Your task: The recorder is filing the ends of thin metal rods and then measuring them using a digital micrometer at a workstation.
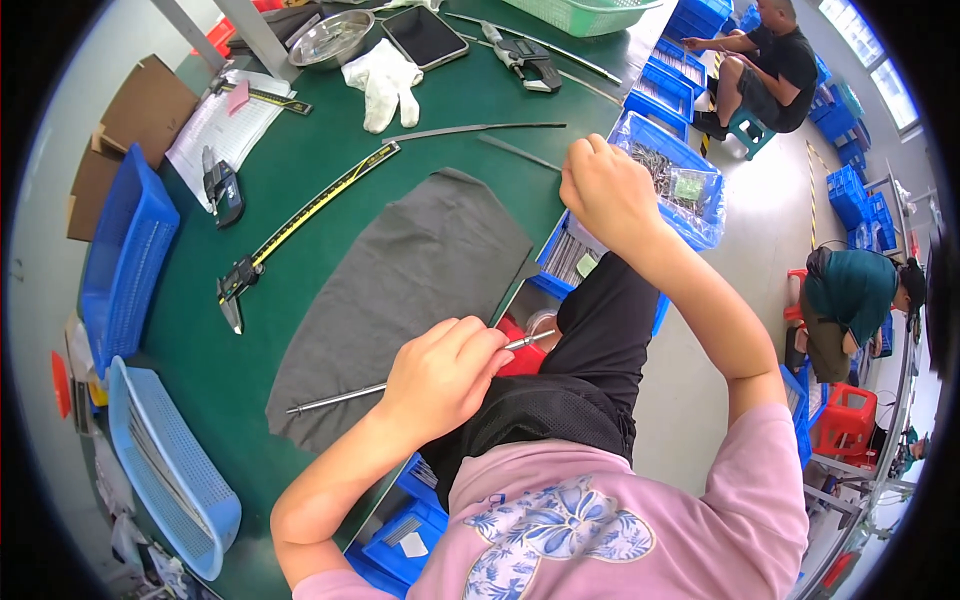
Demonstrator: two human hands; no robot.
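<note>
Nearest, in the left hand (445, 372): a slim, silvery, round metal rod (340, 398), slanting across the near edge of a green-topped worktable (230, 370), with one end above a dark grey fabric sheet (400, 270) and the other out past the edge, close to a black-trousered leg (615, 310). Possible trouble: a drop off the table's edge, from any loosening of that one-handed hold; also a knock or scratch, from a careless swing of the long free end. Left fingers: curled snugly around the rod's middle stretch, without visible gap. Farther out, the right hand (608, 190), at the table's edge: fingers bent and bunched, tips just beside the end of a thin, flat, grey metal strip (515, 151). Impossible to tell between a pinch and mere nearness. Next to that hand, a blue plastic crate (703, 236) of small metal parts (655, 165). Beyond the fabric, a long digital caliper with a black-and-yellow scale (325, 203); farther still, a white cloth glove (382, 82) and a black-screened tablet (424, 38). Farthest, a seated co-worker in black (785, 65).
</note>
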